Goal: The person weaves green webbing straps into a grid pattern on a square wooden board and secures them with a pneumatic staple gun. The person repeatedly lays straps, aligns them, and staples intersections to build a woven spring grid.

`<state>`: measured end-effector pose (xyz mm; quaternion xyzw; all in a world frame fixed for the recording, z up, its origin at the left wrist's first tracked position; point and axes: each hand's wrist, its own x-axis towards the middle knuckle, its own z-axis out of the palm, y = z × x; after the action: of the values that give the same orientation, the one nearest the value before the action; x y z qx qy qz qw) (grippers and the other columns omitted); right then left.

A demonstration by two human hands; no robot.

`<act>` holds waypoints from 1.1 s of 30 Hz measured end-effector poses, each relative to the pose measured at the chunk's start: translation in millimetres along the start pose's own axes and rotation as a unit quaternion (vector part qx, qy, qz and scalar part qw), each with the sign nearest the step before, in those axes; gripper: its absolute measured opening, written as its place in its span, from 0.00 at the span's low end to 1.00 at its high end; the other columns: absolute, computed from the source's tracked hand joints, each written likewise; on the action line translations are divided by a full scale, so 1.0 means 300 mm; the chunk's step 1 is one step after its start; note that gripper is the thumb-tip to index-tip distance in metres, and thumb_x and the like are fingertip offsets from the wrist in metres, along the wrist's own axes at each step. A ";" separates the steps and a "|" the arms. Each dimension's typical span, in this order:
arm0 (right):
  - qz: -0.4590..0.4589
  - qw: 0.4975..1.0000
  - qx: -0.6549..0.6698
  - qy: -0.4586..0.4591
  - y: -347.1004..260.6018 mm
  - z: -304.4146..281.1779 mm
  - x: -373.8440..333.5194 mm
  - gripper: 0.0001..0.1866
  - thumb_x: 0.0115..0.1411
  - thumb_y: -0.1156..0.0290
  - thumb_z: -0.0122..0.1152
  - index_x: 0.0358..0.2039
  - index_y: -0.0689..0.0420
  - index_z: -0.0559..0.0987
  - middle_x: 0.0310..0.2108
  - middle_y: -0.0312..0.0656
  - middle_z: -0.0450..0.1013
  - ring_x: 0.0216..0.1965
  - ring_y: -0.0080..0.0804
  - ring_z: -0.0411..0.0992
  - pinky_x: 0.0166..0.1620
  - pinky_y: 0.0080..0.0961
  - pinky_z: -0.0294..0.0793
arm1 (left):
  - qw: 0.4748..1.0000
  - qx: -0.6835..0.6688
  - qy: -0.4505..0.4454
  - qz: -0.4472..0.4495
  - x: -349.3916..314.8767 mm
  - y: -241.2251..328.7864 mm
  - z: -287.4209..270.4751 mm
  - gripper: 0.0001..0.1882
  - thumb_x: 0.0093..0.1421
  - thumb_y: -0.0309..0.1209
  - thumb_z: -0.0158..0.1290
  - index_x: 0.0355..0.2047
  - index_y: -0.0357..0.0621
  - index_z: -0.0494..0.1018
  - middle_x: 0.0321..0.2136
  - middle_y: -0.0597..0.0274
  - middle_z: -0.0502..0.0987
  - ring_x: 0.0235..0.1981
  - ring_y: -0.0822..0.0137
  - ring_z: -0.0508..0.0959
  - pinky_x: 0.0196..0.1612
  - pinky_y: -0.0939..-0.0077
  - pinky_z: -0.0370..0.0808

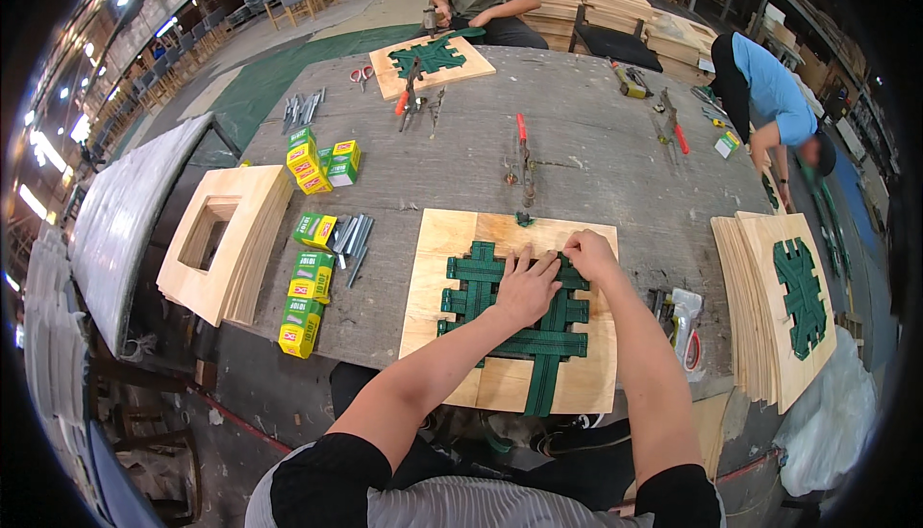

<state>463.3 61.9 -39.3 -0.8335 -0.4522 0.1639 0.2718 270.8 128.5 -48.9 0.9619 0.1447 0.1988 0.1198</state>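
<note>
In front of me a square plywood board (452, 230) lies on the table, its middle covered by woven green webbing straps (543, 342). One strap hangs down over the board's near edge. My left hand (527, 288) rests flat on the straps, fingers stretched out and pointing away from me. Just right of it, my right hand (588, 255) has its fingers closed in a pinch at the far right corner of the weave, on a green strap end mostly hidden under the fingertips. A small green scrap (523, 219) sits at the board's far edge.
Yellow-green staple boxes (311, 278) and loose staple strips (354, 244) lie left, beside stacked boards with openings (226, 239). A staple gun (685, 312) and a stack of plywood boards (755, 307) are right. Red-handled pliers (522, 138) lie ahead. Two people work at the far side and far right.
</note>
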 end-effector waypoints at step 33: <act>0.234 0.914 -0.046 0.327 0.312 -0.412 -0.684 0.14 0.61 0.64 0.68 0.39 0.63 0.84 0.34 0.50 0.82 0.35 0.43 0.81 0.42 0.37 0.78 | 0.997 0.022 -0.065 -0.044 -0.017 -0.003 0.010 0.27 0.75 0.46 0.39 0.70 0.54 0.63 0.72 0.68 0.59 0.74 0.44 0.55 0.74 0.36 0.44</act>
<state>479.3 -190.2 8.7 -0.9343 -0.1368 -0.0800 0.3194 267.4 127.2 -53.7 0.9679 0.1831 0.1268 0.1169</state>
